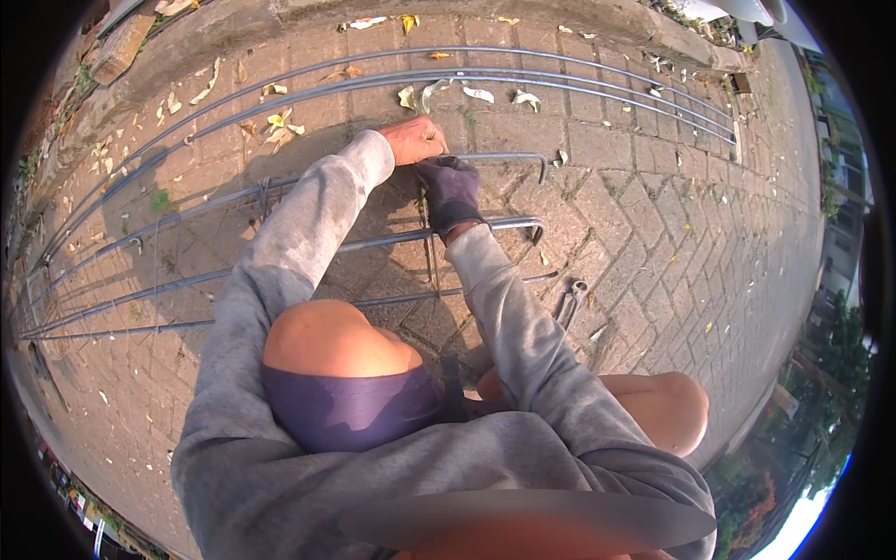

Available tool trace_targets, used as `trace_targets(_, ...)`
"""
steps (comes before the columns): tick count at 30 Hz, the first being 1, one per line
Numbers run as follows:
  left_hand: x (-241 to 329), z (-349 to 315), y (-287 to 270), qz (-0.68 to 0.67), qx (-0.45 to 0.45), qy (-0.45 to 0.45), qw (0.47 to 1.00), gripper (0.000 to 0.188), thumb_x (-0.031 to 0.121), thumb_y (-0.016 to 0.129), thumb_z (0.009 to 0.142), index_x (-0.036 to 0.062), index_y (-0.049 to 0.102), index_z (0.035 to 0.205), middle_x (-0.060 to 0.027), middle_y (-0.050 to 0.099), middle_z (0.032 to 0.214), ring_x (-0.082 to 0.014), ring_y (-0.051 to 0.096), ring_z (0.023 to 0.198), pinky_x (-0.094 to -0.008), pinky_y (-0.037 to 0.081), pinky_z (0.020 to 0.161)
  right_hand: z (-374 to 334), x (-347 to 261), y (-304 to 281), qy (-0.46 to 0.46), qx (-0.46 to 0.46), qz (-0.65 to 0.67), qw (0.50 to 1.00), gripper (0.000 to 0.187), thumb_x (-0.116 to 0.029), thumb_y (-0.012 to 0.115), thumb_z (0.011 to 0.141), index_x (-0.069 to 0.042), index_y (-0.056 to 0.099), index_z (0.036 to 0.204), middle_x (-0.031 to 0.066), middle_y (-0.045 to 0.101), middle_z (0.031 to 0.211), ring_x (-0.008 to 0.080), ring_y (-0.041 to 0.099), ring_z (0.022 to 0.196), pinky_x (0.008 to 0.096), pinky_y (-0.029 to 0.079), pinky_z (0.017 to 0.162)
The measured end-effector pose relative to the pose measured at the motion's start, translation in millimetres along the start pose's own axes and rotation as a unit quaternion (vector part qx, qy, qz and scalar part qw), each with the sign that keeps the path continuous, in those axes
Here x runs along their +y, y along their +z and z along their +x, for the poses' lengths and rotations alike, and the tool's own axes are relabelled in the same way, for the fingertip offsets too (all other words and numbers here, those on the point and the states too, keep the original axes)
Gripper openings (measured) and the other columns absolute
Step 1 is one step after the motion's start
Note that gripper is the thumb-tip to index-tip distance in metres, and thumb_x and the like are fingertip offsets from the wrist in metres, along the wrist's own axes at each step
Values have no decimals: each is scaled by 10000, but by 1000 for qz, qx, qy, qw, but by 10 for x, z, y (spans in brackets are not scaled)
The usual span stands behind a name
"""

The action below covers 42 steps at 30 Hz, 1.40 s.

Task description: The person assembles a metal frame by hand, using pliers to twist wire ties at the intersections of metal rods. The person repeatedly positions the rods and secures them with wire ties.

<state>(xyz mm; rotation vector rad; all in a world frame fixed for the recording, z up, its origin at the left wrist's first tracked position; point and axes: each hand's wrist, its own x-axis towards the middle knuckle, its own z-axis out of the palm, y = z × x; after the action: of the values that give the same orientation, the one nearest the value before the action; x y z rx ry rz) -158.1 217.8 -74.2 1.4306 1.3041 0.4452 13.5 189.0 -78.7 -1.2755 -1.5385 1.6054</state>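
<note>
My bare left hand (415,140) is closed, its fingers bent down at a long grey steel rebar rod (504,156) with a hooked right end. Against it, my right hand (451,191) in a dark purple glove is closed at the same spot. What the fingertips of either hand pinch is hidden. A thin crosspiece (430,254) runs from below the right hand across a second hooked rod (504,224). Nearer to me lies a thinner rod (411,300). The rods reach far to the left, partly under my left arm, with another thin crosspiece (157,254) there.
Several loose rods (373,81) lie on the brick paving beyond my hands, beside a low kerb (317,11). A metal hand tool (571,303), perhaps pincers, rests right of my right forearm. Dry leaves (478,94) are scattered about. My bent knees flank the near rods.
</note>
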Motion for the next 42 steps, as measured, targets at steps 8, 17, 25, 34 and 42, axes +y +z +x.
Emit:
trace_targets(8, -4, 109, -73, 54, -70, -124, 988, 560, 524, 581, 961, -10, 698, 1084, -117, 715, 936, -203, 638, 1008, -356, 485, 910, 5, -249, 41, 151, 52, 15, 987, 177, -114, 754, 819, 36, 737, 910, 97, 714, 792, 177, 657, 684, 334, 507, 626)
trace_targets(17, 267, -233, -43, -35, 126, 39, 991, 410, 343, 654, 932, 57, 618, 1223, -111, 740, 968, -233, 679, 1000, -422, 496, 933, 10, -54, -10, 31, 9, -21, 999, 176, -94, 728, 793, 55, 740, 885, 119, 716, 770, 218, 672, 661, 358, 505, 599)
trace_targets(25, 289, -228, 157, 162, 216, 73, 960, 345, 282, 695, 908, 88, 623, 1184, -151, 715, 993, -335, 674, 991, -469, 506, 897, 67, 210, 1, -6, 12, -66, 998, 188, -75, 690, 822, 34, 742, 966, 108, 732, 841, 196, 682, 721, 345, 513, 642)
trace_targets(34, 141, -64, 146, 201, 88, 86, 972, 286, 251, 492, 919, 53, 640, 1063, -191, 696, 1003, -381, 652, 1001, -503, 460, 929, 107, 344, -94, -32, -15, -90, 995, 166, -58, 648, 867, 32, 721, 987, 76, 721, 873, 163, 650, 741, 322, 503, 669)
trace_targets(42, 282, -329, 256, 184, 307, 112, 927, 197, 214, 616, 933, 69, 676, 1053, -159, 720, 957, -361, 675, 959, -485, 497, 900, 11, -187, -171, -151, -120, -493, 849, 160, -114, 634, 920, -31, 712, 1033, 74, 742, 903, 214, 695, 841, 346, 518, 734)
